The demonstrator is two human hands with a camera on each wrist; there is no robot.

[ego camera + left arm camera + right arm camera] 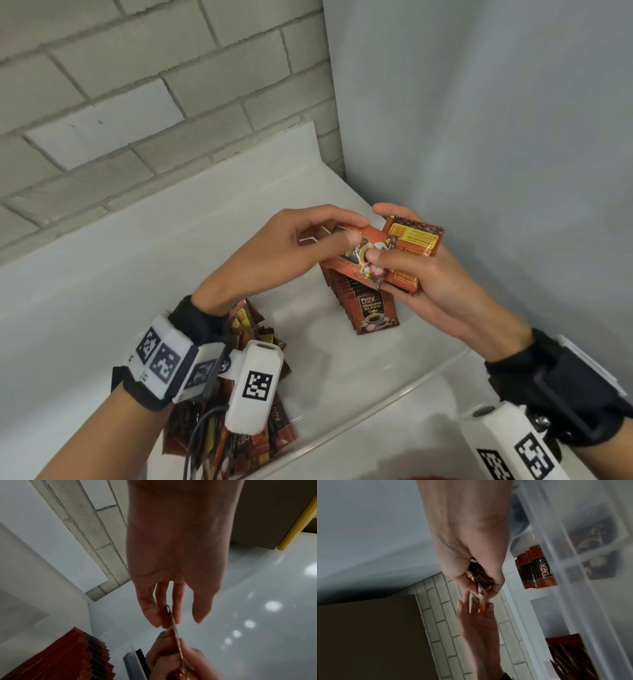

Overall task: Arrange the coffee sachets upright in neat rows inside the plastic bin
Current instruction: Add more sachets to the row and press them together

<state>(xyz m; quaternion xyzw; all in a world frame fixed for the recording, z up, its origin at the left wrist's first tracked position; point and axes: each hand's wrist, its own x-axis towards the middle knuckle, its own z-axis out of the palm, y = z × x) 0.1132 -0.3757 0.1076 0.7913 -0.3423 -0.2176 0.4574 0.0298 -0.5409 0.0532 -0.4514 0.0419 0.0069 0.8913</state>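
Above the clear plastic bin (383, 397) my left hand (354, 228) pinches the left end of a red coffee sachet (356, 270). My right hand (376, 233) grips the same sachet with its thumb, plus another sachet (416, 240) with a yellow panel behind it. Below them a row of upright sachets (371, 310) stands in the bin. In the left wrist view the held sachet (175, 628) shows edge-on between the fingers (150, 609), and the row (77, 655) lies below. The right wrist view shows the sachets (479, 580) in my right hand (481, 588).
A loose pile of sachets (260, 421) lies in the bin's near left part, partly under my left wrist. A brick wall (137, 102) stands behind, and a plain wall (496, 137) closes the right side. Bare bin floor (325, 359) shows between pile and row.
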